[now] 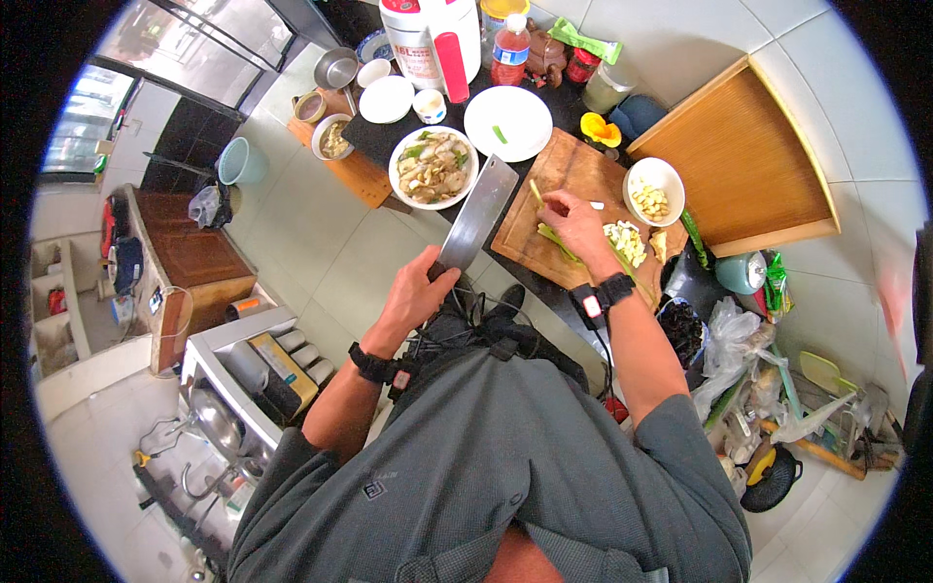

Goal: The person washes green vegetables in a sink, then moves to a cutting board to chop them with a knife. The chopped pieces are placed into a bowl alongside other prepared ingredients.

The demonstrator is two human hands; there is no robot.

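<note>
My left hand [417, 291] grips the dark handle of a cleaver [481, 211]. Its broad steel blade points up and away, between a bowl of sliced food [431, 169] and the wooden cutting board [568, 164]. Over the board, my right hand [572, 222] pinches a thin pale-green vegetable stalk [536, 192]; its fingers hide part of it. More green stalks [557, 244] lie beneath that hand. To the right of it sits a pile of chopped pale vegetable pieces [625, 244]. A white plate [503, 109] past the board carries one short green piece.
A white bowl of peeled garlic cloves [654, 192] stands on the board's right side. Behind are a large white jug [430, 44] and a bottle of red liquid [510, 55]. A wooden panel [736, 160] leans at the wall. Plastic bags [736, 350] crowd the right.
</note>
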